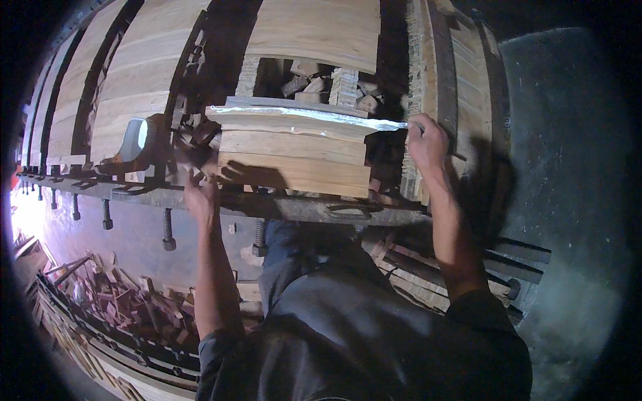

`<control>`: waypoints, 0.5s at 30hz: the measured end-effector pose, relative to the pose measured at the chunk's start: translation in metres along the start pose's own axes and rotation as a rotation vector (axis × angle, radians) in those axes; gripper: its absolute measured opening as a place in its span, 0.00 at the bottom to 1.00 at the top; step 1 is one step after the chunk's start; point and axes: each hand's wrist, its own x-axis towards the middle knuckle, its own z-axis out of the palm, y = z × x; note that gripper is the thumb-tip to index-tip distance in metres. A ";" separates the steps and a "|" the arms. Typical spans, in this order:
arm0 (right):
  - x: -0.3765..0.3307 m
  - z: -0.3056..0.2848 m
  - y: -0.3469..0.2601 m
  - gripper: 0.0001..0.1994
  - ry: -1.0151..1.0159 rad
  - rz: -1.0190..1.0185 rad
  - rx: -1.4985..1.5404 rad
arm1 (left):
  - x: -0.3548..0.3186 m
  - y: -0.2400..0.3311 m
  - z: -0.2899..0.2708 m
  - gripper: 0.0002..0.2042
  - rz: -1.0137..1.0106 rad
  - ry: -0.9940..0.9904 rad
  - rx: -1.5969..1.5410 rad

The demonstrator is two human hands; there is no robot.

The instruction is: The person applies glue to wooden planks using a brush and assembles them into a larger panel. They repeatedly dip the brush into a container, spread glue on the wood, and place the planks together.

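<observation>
Several pale wooden strips [294, 152] lie side by side in front of me. Along the far part of the stack runs a wet white streak [281, 113] that looks like glue. My right hand [428, 140] is closed at the right end of that streak. It pinches a thin white-coated piece [391, 125], whose exact kind I cannot make out. Beside the near left corner of the strips is my left hand [202, 195], fingers up and apart, with nothing visible in it. A white container [135, 137] stands tilted farther left.
A long metal bar [287, 206] with hanging bolts [168, 230] crosses near my waist. Larger wood panels [144, 60] stand in rows at left, with another panel [314, 30] beyond the strips. Wood offcuts [311, 83] lie below them. More scraps [127, 301] heap at lower left.
</observation>
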 end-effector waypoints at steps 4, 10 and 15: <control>-0.003 -0.012 -0.002 0.06 0.032 0.002 -0.098 | -0.013 0.024 0.000 0.27 -0.059 0.126 0.276; -0.003 0.012 -0.035 0.05 0.069 -0.084 0.031 | -0.012 0.038 -0.006 0.27 -0.150 0.056 0.306; -0.003 0.056 -0.086 0.04 0.027 -0.134 0.132 | -0.001 -0.004 0.006 0.22 -0.029 0.166 0.112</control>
